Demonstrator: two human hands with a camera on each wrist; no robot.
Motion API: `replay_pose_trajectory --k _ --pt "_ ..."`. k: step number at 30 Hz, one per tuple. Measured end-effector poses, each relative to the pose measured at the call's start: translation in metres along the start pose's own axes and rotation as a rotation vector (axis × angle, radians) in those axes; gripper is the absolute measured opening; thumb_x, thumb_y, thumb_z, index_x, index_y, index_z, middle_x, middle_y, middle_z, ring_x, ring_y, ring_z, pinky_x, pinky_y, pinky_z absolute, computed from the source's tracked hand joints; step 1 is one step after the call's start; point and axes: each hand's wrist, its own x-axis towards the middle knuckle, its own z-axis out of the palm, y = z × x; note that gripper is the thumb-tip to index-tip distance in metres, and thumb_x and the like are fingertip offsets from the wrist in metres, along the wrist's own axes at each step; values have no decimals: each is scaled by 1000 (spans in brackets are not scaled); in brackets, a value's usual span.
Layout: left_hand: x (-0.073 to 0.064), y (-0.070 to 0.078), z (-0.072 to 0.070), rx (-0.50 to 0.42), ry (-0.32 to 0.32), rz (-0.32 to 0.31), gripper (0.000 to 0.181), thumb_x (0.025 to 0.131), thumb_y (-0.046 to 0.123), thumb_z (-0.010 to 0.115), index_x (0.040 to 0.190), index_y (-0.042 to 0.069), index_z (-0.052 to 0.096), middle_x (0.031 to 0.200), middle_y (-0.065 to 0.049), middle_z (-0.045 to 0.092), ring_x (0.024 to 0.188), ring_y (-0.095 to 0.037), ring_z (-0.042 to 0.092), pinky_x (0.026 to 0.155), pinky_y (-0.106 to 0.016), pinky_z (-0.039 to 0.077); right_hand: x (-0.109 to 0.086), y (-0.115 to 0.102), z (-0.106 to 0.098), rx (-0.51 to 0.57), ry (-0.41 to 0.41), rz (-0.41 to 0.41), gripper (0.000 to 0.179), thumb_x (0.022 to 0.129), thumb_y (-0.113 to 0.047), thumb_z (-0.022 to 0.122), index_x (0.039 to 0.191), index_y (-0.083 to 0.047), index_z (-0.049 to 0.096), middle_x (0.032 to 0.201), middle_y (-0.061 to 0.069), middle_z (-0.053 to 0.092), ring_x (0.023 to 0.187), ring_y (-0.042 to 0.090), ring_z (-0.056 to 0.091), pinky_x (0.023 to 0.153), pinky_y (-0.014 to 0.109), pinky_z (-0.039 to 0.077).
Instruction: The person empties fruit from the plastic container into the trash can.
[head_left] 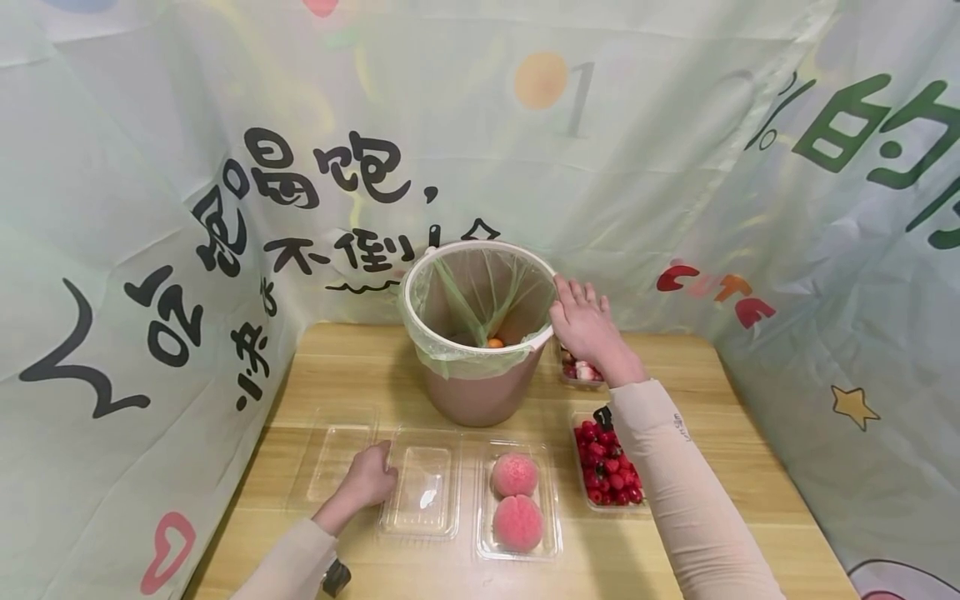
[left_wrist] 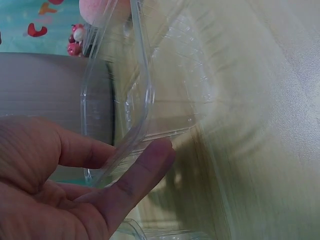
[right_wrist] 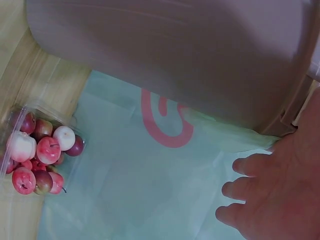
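Note:
My left hand (head_left: 367, 477) pinches the near rim of a clear plastic box (left_wrist: 142, 95) between thumb and fingers. That box (head_left: 457, 492), with nothing inside, lies tilted in the left wrist view. Just left of the hand is a second clear box (head_left: 330, 442). My right hand (head_left: 587, 323) grips the right rim of a brownish-pink trash bin (head_left: 480, 396), its other fingers loosely extended outside the wall (right_wrist: 270, 187). The thumb is hidden in the right wrist view. A thin green bag (head_left: 465, 364) lines the bin and folds over its rim. At the bottom inside lies an orange fruit (head_left: 495, 342).
Right of the pinched box, a clear box (head_left: 483, 546) holds two pink peaches (head_left: 517, 522). Farther right stands a box of red berries (head_left: 609, 467). Behind the right hand is a box of mixed plums (right_wrist: 42, 155). Printed cloth walls (head_left: 637, 200) surround the wooden table (head_left: 712, 392).

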Motion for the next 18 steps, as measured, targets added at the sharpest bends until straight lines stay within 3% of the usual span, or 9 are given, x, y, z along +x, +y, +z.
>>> replay_pose_trajectory --k 3,5,13,18 --pt "0 0 0 -11 -13 -16 62 93 -6 56 149 -23 36 55 -1 47 41 -6 38 40 -21 42 0 0 0 7 0 1 66 109 -38 12 171 -15 4 176 24 8 162 50 -1 130 68 -3" --pt "0 0 1 -11 -13 -23 63 94 -5 58 150 -23 36 52 5 40 41 -6 36 40 -19 39 0 0 1 8 0 2 66 109 -38 12 171 -15 5 176 24 8 162 50 -1 130 68 -2" --pt "-2 8 -5 71 32 -6 68 96 5 65 151 -21 36 56 -1 49 43 -7 37 39 -18 37 0 -1 1 23 -9 3 67 109 -38 11 171 -15 3 176 24 7 162 49 -2 130 68 -2" --pt "-6 21 -12 131 138 124 60 94 3 67 146 -18 46 57 1 45 44 -7 37 38 -18 33 0 -1 1 25 -6 1 67 109 -38 11 171 -15 3 176 25 7 162 51 -1 130 69 -1"
